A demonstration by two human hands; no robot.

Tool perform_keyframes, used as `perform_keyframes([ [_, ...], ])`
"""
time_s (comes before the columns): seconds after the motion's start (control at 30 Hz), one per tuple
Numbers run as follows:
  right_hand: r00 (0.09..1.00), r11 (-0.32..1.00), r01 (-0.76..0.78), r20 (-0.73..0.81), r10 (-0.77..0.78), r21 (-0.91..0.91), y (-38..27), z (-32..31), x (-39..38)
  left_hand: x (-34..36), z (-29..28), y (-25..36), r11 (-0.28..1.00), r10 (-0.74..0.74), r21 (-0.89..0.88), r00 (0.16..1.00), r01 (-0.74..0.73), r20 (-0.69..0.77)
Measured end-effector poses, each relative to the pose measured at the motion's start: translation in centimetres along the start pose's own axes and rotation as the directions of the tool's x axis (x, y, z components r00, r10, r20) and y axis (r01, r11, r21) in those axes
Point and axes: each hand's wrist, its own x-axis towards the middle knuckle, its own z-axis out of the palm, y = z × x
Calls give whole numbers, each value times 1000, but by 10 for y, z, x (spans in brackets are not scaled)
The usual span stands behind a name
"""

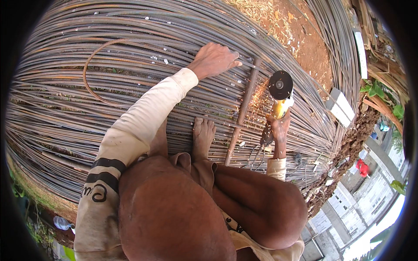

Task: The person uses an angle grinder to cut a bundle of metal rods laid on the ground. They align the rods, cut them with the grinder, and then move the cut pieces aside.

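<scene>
My right hand [279, 125] is wrapped round the body of a yellow angle grinder [281, 107]. Its round black disc [281, 83] faces up toward me, and orange sparks spray leftward and down from beside it. Far to the left of the grinder, my left hand [215, 60] is closed over a steel reinforcing bar [247, 58] in the pile, its fingers curled down and partly hidden. A thicker rusty rod [246, 104] lies crosswise over the bars between my hands. Where exactly the disc meets metal is too unclear to tell.
Long reinforcing bars [56, 82] spread under my bare feet [203, 135]. A bent rusty wire loop [87, 71] lies at left. White blocks [341, 108] stand at right, by an earth edge [355, 139] with block walls beyond. A plastic bottle [63, 223] is at lower left.
</scene>
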Motion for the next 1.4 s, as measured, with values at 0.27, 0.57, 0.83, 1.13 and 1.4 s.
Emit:
perform_keyframes([
  [0.27, 999, 997, 43, 7, -44, 66, -3, 0, 20, 1, -1, 1, 1000, -4, 1, 1000, 4, 4],
  [0.57, 999, 991, 43, -2, -43, 123, -13, 6, 6, 0, 1, -1, 1000, -24, 9, 1000, 23, 13],
  [0.83, 999, 996, -26, 23, 24, 85, -21, 2, 10, -2, -2, 2, 1000, -10, -24, 999, 9, -43],
  [1.13, 999, 986, 29, 14, -32, 164, -5, 2, 16, -2, 0, -1, 999, -2, -43, 999, 0, -50],
  [1.4, 994, 990, -105, 41, 102, 94, -21, 2, 9, 0, -2, -1, 1000, -27, -4, 999, 28, 28],
])
